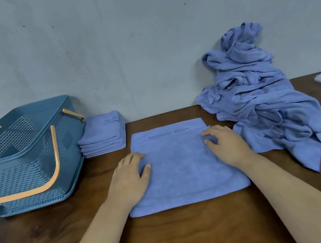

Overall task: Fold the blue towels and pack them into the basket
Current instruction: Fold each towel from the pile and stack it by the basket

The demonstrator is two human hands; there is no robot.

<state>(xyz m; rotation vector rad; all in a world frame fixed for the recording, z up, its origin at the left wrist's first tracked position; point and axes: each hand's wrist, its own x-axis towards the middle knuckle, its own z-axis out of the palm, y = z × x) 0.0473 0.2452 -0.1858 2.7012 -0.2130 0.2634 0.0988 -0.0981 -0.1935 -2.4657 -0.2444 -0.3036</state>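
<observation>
Blue terry towel (183, 166), folded into a flat rectangle, is pressed against the dark wooden table (173, 237) by two bare hands. The left hand (131, 176) is laid flat, fingers spread, on the towel's left edge; the right hand (225, 144) is rested on its upper right part with fingers loosely curled, nothing being gripped. Both are judged to be placed so to smooth the layers and steady them for another fold. Left of this towel and beyond it, a stack of folded blue towels (103, 134) is seen, and further left a blue perforated plastic basket (15, 163) with orange handles, seemingly empty. Right of the towel, a crumpled heap of unfolded blue towels (261, 97) is piled against the grey wall (122, 43).
</observation>
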